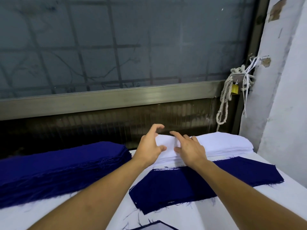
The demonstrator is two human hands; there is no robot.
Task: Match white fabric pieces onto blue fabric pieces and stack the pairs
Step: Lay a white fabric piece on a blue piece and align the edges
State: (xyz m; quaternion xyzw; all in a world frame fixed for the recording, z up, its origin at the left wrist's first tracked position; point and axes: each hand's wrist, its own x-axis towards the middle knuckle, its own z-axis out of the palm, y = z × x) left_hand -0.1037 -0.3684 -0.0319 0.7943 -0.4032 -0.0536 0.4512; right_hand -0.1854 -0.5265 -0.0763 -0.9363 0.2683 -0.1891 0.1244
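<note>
The blue stack (58,163) sits left of the white stack (224,141), and one bare blue piece (199,180) lies just in front of it. I judge I'm fetching a white piece. My right hand (191,146) has its fingers spread flat on the stack's top. My left hand (150,143) arches loosely at its left end, pinching nothing. Next I peel one layer at that edge, with room to draw it back.

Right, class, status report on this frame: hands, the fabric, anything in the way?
Left hand arched over white stack, grip unclear. Right hand flat on it, fingers straight. Blue piece laid out, uncovered. Nothing blocking.
</note>
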